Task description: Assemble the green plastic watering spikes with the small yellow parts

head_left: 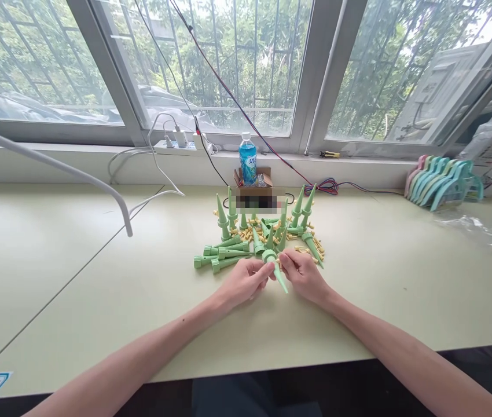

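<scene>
My left hand [248, 280] is closed on a green plastic watering spike [281, 280], whose ribbed collar is up and whose point slants down to the right. Close beside the collar, my right hand [304, 274] is closed in a pinch; its fingertips hide most of what they hold, perhaps a small yellow piece. Just beyond both hands several green spikes stand point up, like the tall spike [298, 207]. Green tubes with collars [232, 253] lie in a heap to the left. Small yellow pegs [246, 236] are scattered among the spikes.
A blue drink bottle [248, 161] stands in a small cardboard box [264, 176] behind the pile. Pastel hangers [441, 178] and clear plastic wrap [476, 226] are at the right. A white cable tube [76, 174] reaches over the table's left side. A power strip [180, 145] sits on the sill.
</scene>
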`<action>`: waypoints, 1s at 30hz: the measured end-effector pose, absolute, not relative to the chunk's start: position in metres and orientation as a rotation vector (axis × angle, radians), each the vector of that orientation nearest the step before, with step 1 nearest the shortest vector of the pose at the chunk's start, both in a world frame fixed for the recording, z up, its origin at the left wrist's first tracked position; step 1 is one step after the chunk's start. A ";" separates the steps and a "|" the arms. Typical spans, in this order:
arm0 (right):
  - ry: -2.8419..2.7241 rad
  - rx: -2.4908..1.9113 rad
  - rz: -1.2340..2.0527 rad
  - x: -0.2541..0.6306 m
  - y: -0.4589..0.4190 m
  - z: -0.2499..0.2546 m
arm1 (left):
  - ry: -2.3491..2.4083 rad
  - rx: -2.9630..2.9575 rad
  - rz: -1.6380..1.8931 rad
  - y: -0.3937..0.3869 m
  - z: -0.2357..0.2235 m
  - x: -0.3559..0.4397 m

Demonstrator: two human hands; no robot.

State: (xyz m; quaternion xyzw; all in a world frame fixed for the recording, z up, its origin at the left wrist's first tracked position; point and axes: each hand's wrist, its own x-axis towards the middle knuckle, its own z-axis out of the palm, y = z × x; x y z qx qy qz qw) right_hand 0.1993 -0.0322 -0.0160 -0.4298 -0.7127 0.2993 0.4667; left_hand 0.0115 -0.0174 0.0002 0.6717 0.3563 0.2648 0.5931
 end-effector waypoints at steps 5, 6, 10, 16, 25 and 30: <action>-1.739 -1.073 0.782 0.198 -0.033 -0.016 | 0.891 1.689 0.652 -0.019 0.001 0.011; -1.739 -1.076 0.793 0.198 -0.033 -0.015 | 0.883 1.730 0.672 -0.019 0.000 0.011; -1.714 -1.051 0.863 0.196 -0.033 -0.015 | 0.862 1.893 0.778 -0.016 -0.007 0.011; -1.621 -0.999 1.039 0.195 -0.034 -0.015 | 0.878 2.143 0.959 -0.016 -0.008 0.011; -1.618 -0.919 1.161 0.194 -0.037 -0.013 | 0.769 2.390 0.958 -0.015 -0.012 0.004; -1.621 -0.937 1.129 0.193 -0.036 -0.014 | 0.826 2.403 0.989 -0.014 -0.016 0.004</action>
